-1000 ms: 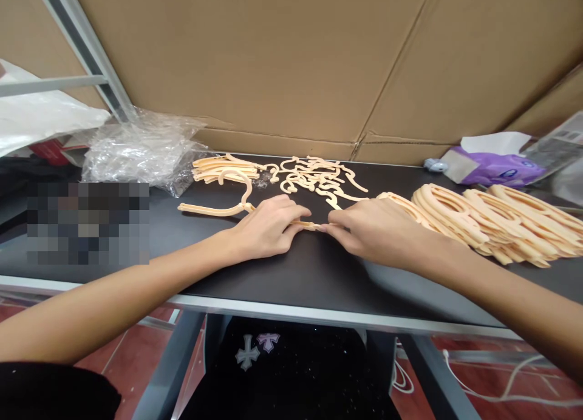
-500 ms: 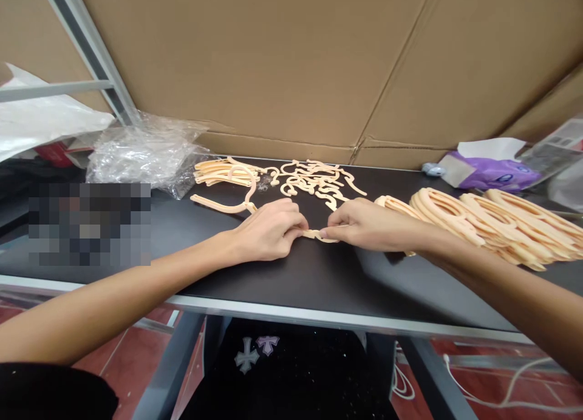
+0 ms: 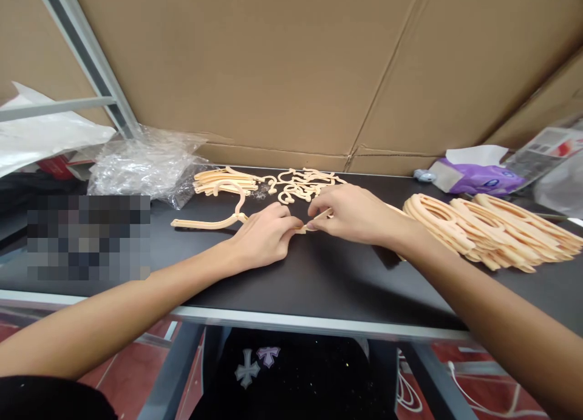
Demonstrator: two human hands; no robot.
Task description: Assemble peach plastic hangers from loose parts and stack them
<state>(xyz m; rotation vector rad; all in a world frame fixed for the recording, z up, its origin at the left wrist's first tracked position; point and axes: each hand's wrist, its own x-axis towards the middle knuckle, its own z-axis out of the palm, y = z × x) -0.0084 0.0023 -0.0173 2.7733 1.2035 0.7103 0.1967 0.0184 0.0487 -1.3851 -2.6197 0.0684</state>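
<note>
A peach plastic hanger (image 3: 204, 224) lies at the left of centre on the black table, its curved hook pointing up and away. My left hand (image 3: 266, 235) is closed over the hanger's right side and hides much of it. Close against those fingertips, my right hand (image 3: 350, 216) pinches a peach plastic hanger piece (image 3: 324, 215), tilted upward. Whether this piece is joined to the hanger is hidden by my fingers. Loose hanger hooks (image 3: 303, 183) lie scattered just beyond my hands.
Straight hanger arms (image 3: 225, 181) are piled at the back left beside crumpled clear plastic bags (image 3: 146, 168). Stacked hangers (image 3: 487, 229) cover the table's right side. Behind them sits a purple tissue pack (image 3: 483, 176). A cardboard wall (image 3: 273, 62) closes off the back.
My right hand has shifted slightly left and up, and its piece now tilts upward instead of lying flat. My left hand keeps its grip. The view has also shifted a little.
</note>
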